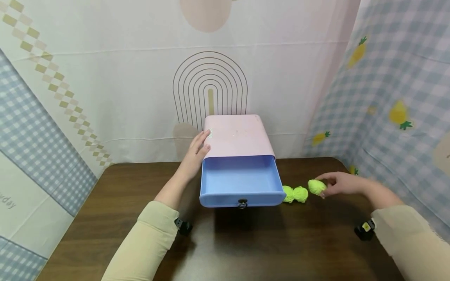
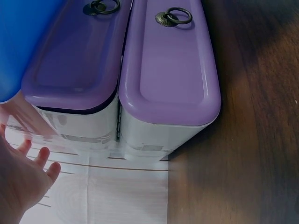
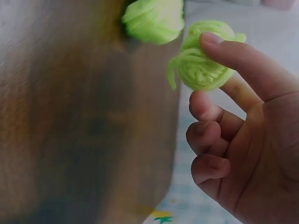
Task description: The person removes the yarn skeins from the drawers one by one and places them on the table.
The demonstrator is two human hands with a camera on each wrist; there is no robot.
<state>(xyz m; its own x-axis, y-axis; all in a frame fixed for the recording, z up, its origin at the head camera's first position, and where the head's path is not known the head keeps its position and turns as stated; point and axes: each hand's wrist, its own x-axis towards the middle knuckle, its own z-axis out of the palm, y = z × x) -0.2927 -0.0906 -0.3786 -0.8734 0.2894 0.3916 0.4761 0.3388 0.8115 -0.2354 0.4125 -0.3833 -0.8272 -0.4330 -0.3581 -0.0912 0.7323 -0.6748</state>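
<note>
Sleeves (image 1: 144, 238) nearest, both reaching forward over the brown table (image 1: 263, 246). Left hand (image 1: 195, 155) rests against the left edge of the pink cabinet (image 1: 237, 134), fingers loose and a little spread, nothing in its grasp. Right hand (image 1: 339, 184) pinches a lime-green yarn ball (image 1: 316, 187) between thumb and forefinger; remaining fingers bend loosely and carry nothing. Held ball sits at my right fingertips, on the side toward my left hand, apart from the blue drawer (image 1: 225, 200). Between that drawer and my right hand lie a second ball (image 1: 287, 194), partly hidden by the drawer's corner, and a third ball (image 1: 300, 194) just beside it. Progress, my reading: early. Drawer is pulled out and one ball is in hand; the other two are not yet picked up, and none of the three is in the drawer. Orientation: held ball is roundish with no true front, slightly longer one way; seen from the head, that axis seems to slant from farther left down toward my right palm. Right wrist view shows a loose strand hanging on the side away from the palm. Drawer front, with its ring pull (image 1: 242, 203), faces me, its sliding line running between my hands.
</note>
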